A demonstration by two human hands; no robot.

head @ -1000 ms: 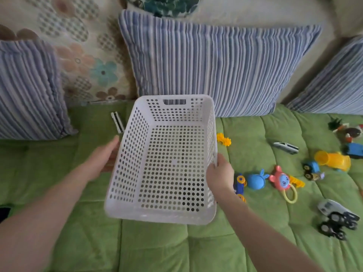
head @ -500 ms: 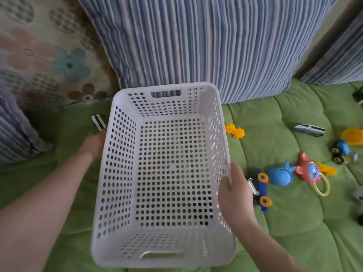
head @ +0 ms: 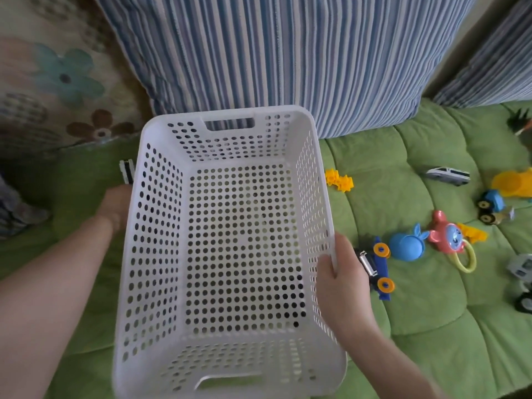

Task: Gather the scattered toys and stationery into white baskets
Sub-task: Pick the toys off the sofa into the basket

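A white basket (head: pixel 172 119) with perforated walls is held above a green quilted cover (head: pixel 417 298), its open top turned towards the camera and nothing seen inside it. Its right rim is gripped by the right hand (head: pixel 342 280): the thumb (head: pixel 325 266) is hooked over the rim on the inside, and the remaining fingers are curled round the outside of the wall. The left hand (head: pixel 115 204) is placed against the outside of the left wall; its fingers are hidden behind the basket, so it cannot be told whether they are curled or straight.

A narrow black-and-white object (head: pixel 126 171) is partly seen just beyond the left hand, beside the basket. To the right of the basket, toys are scattered over the cover: yellow gear pieces (head: pixel 339 180), a white toy train (head: pixel 447 175), a blue toy car (head: pixel 380 272) with orange wheels just beside the right hand, a round blue toy with ears (head: pixel 407 246), and a pink rattle (head: pixel 447 239) with a yellow ring. A blue-striped pillow (head: pixel 288 53) is propped behind the basket.
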